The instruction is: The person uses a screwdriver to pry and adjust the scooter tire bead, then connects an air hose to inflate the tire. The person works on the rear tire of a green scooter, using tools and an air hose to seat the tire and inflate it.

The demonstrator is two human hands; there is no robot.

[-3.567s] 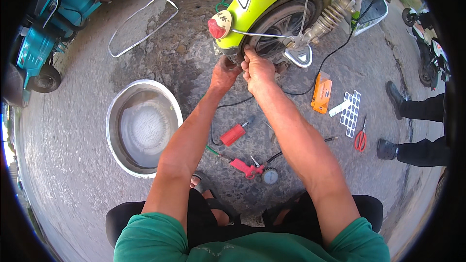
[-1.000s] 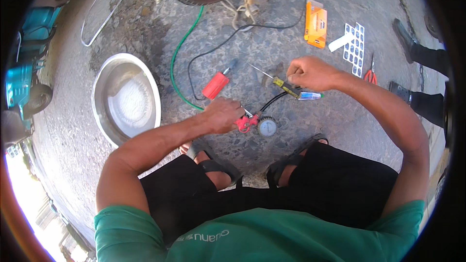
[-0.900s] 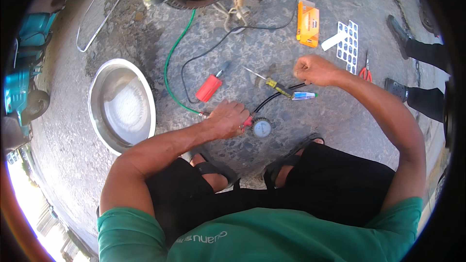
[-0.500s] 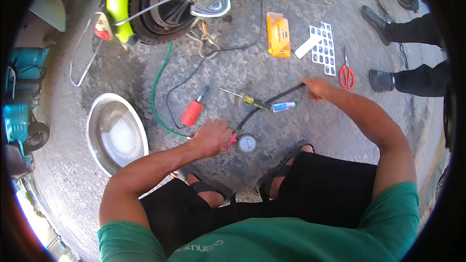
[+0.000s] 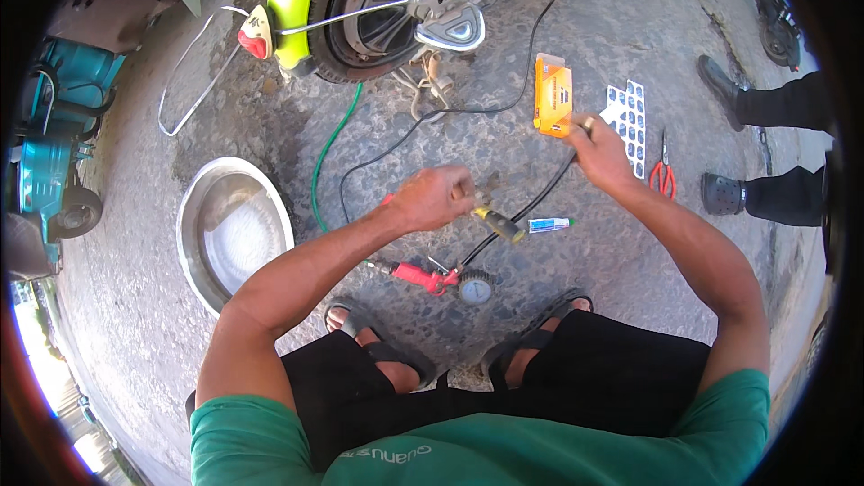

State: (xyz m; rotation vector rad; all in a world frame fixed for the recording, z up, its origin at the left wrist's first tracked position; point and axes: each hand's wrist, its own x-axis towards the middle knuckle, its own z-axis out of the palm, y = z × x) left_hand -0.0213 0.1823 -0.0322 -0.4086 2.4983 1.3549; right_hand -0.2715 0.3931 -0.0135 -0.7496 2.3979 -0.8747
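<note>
Gripping yellow-handled screwdriver (image 5: 498,223) w/ left hand (image 5: 432,199), right hand (image 5: 598,153) on black hose (image 5: 531,207)

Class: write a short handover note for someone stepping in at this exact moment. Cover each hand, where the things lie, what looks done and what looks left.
Left hand: closed around a yellow-handled tool, held above the ground.
Right hand: at the end of the black hose, beside the orange box.
On the ground: red air gun with its round gauge, small tube, sheet of patches, red scissors, metal basin. The scooter wheel stands ahead.
Done: tools laid out.
Left: hose not yet at the wheel; patches appear untouched.
</note>
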